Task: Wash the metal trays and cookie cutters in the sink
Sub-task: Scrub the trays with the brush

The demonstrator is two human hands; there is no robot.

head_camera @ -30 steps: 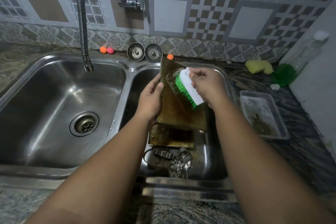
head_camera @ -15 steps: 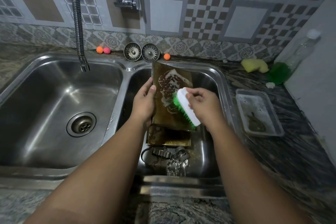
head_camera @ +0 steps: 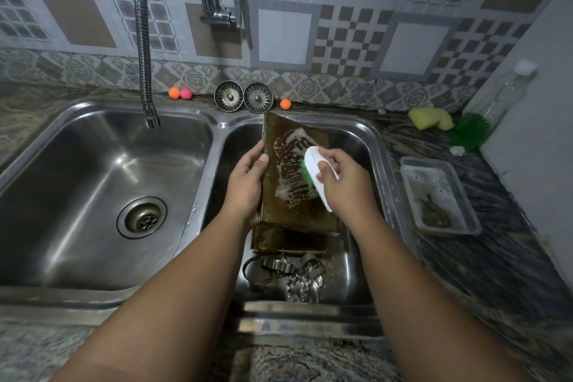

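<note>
Head view: soapy rectangular metal tray, green-bristled white brush.

A domestic kitchen is indicated. A double-bowl steel sink is set into a mottled stone countertop, backed by patterned wall tiles. A flexible tap hose is hung above; two strainers and a yellow sponge are noted behind.

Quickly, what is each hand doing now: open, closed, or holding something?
Left hand: grips the left edge of the tilted, brown-stained rectangular metal tray.
Right hand: grips the white plastic brush with green bristles, against that tray.
</note>
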